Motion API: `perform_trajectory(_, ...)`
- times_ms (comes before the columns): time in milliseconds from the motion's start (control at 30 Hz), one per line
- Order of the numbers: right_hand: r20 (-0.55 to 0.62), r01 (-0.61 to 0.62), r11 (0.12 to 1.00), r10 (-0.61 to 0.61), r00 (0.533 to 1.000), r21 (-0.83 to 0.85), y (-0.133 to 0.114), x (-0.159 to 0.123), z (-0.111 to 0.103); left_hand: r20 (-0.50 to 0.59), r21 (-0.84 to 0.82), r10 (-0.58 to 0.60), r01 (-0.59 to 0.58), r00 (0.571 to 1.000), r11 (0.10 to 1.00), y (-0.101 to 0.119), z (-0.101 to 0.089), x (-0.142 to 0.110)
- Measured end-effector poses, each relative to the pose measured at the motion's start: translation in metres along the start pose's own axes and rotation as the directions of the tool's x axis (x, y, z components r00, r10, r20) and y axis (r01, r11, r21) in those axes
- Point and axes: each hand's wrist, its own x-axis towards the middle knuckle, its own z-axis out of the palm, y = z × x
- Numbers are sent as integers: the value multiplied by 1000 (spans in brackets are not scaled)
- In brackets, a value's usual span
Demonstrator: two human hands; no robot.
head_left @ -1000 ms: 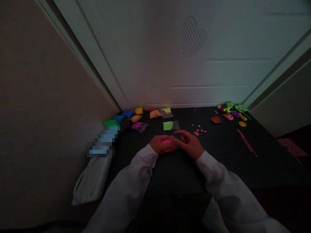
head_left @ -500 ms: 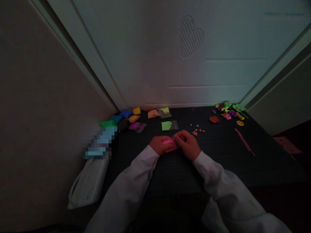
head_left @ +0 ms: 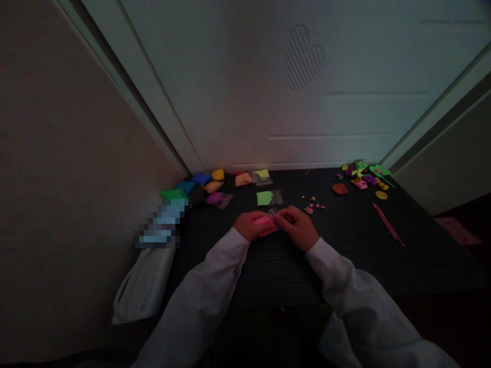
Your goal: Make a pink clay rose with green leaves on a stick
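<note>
A small clear bag of pink modelling clay (head_left: pixel 263 221) is between my two hands, low over the dark table. My left hand (head_left: pixel 247 226) wraps round its clay-filled end. At the bag's clear open-looking end, my right hand (head_left: pixel 296 227) pinches the plastic with thumb and forefinger. Just beyond lies a bag of light green clay (head_left: pixel 264 198). Small pink and green clay bits (head_left: pixel 310 209) are scattered past my right hand.
Several bags of coloured clay (head_left: pixel 201 179) line the back left. A white case (head_left: pixel 148 286) lies at left. Back right are shaped clay pieces (head_left: pixel 360 174), a reddish lump (head_left: pixel 339 189) and a yellow disc (head_left: pixel 381 195). Pink sticks (head_left: pixel 388 225) lie at right.
My hands stay on the bag of pink clay. More of its clear plastic end now shows between them. The whole view has shifted slightly.
</note>
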Motion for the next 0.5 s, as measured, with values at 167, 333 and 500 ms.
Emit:
perform_trajectory(167, 12, 22, 998, -21, 1000, -60, -1, 0, -3, -103, -27, -24, 21, 994, 999, -4, 1, 2)
perform_trajectory(333, 14, 25, 997, -24, 1000, -77, 0, 0, -2, -96, -51, 218, -224, 971, 973, -13, 1, 5)
perform_trajectory(500, 33, 83, 981, -78, 996, -176, -5, -1, -2, -216, -66, 292, -312, 932, 948, -16, 2, 6)
